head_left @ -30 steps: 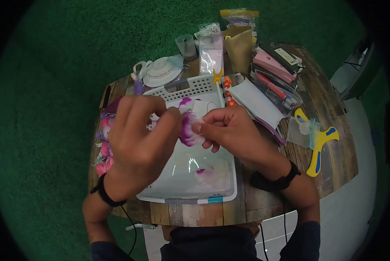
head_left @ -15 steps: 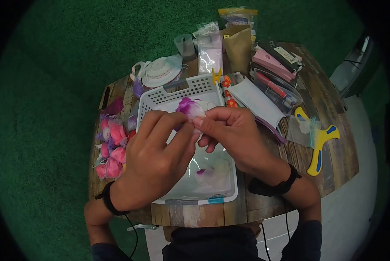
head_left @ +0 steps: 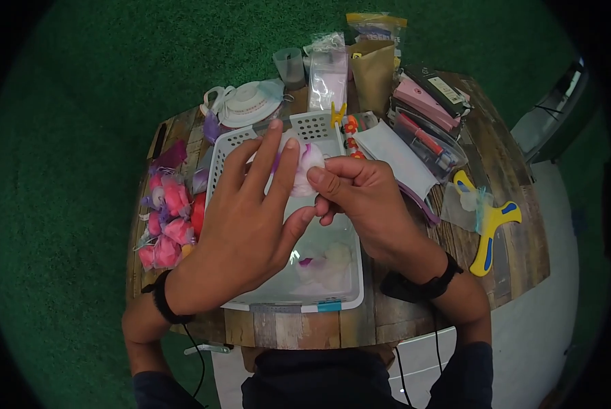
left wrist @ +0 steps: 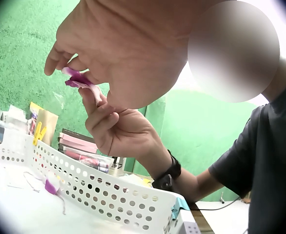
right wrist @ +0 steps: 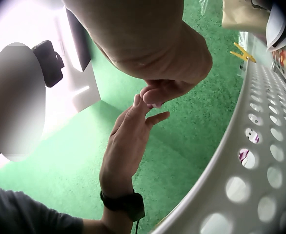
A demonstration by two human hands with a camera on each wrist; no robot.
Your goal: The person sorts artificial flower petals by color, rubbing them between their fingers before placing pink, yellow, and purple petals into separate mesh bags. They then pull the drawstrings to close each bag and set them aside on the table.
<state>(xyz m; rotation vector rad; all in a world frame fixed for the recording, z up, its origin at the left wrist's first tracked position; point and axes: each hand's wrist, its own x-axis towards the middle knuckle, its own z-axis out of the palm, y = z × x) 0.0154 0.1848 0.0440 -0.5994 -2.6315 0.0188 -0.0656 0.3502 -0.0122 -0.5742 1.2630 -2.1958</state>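
A purple-and-white flower petal piece point(head_left: 311, 163), thin and soft-looking, is pinched between the thumb and fingers of my right hand point(head_left: 370, 204). My left hand point(head_left: 244, 211) is beside it with fingers extended, the fingertips overlapping the petals in the head view. From the left wrist view, purple petals point(left wrist: 77, 78) stick up above the right fingertips, under the left palm. Both hands are over a white perforated basket point(head_left: 358, 273). Inside it lie pale petals with a purple spot point(head_left: 322, 269); a purple petal with a string point(left wrist: 51, 187) shows there in the left wrist view.
A yellow clip point(head_left: 338, 114) grips the basket's far rim. Bagged pink pieces point(head_left: 172, 225) lie to the left, a ribbon roll point(head_left: 251, 105) behind. A plastic cup point(head_left: 290, 68) and brown paper bag point(head_left: 372, 75) stand at the back; a yellow-and-blue three-armed piece point(head_left: 493, 235) lies right.
The left hand first came in to the petals with bent fingers, then its fingers straightened out. The right hand has kept its pinch on the petal piece.
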